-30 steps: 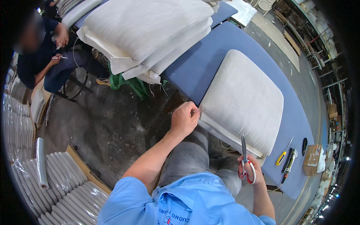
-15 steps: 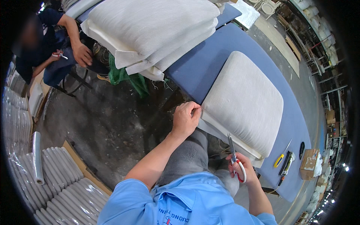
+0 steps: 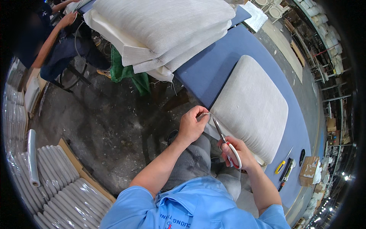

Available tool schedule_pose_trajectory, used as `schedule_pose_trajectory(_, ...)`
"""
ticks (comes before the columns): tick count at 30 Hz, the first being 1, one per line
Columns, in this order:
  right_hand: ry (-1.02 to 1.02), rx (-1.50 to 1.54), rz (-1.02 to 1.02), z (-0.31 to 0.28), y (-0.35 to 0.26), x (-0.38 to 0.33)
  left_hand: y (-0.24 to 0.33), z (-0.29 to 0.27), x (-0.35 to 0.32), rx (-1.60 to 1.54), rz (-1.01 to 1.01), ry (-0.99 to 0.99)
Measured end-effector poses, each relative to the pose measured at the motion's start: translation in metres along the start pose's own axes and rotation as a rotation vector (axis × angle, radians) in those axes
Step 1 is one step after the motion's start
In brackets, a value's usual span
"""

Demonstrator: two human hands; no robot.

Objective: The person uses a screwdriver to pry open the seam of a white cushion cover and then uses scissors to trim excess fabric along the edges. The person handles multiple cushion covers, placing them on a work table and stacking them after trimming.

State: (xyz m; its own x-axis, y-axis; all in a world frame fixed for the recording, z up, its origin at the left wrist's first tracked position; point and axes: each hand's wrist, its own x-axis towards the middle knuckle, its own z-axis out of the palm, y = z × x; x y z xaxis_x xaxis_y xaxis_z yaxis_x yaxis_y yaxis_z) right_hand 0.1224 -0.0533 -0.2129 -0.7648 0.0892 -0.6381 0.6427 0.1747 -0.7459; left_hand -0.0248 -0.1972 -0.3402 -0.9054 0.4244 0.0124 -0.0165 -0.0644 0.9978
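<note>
— What have we here, at the blue table (image 3: 213, 72)?

— We see trimming under way at the near corner of the pale cushion (image 3: 251, 107), which lies flat on the table at about two o'clock from the worker's lap. Our left hand (image 3: 191, 126) pinches a small tab of fabric at that corner, fingers pressed together on it. Our right hand (image 3: 236, 152) is closed through the handles of the red-and-white scissors (image 3: 225, 141), blades pointing to eleven o'clock and just touching the pinched edge.

— And what does the next cut call for?

— In our judgement, a taut tab and a short, careful snip: the blade tips sit very near the left fingertips and the cushion's seam.

— Any room to move?

— Open concrete floor (image 3: 110, 126) at nine o'clock; bare table beyond the cushion at twelve. At four o'clock, hand tools (image 3: 285, 170) and a small cardboard box (image 3: 308, 171) crowd the table's edge. A stack of cushions (image 3: 164, 26) overhangs at eleven o'clock, well apart from us, and another person (image 3: 57, 42) sits beyond it.
</note>
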Motion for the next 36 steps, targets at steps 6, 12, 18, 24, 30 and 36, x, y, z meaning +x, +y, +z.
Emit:
schedule_pose_trajectory(6,0.004,0.006,0.04,-0.002,-0.006,0.009,0.005,-0.006,0.0,0.169,0.134,0.026)
schedule_pose_trajectory(12,-0.006,-0.003,0.09,-0.005,-0.015,0.012,-0.001,0.0,-0.002,0.05,0.216,0.076)
schedule_pose_trajectory(18,-0.023,-0.051,0.079,-0.009,-0.023,0.01,-0.01,0.005,-0.005,-0.271,-0.018,0.001)
schedule_pose_trajectory(24,-0.019,-0.02,0.096,-0.01,-0.02,0.009,-0.004,0.004,-0.005,-0.226,-0.034,-0.009)
schedule_pose_trajectory(30,-0.027,-0.069,0.105,-0.013,-0.018,0.013,-0.003,0.006,-0.008,-0.23,-0.032,-0.002)
schedule_pose_trajectory(36,-0.015,-0.054,0.062,-0.011,-0.022,0.017,-0.002,0.003,-0.007,-0.213,-0.03,-0.015)
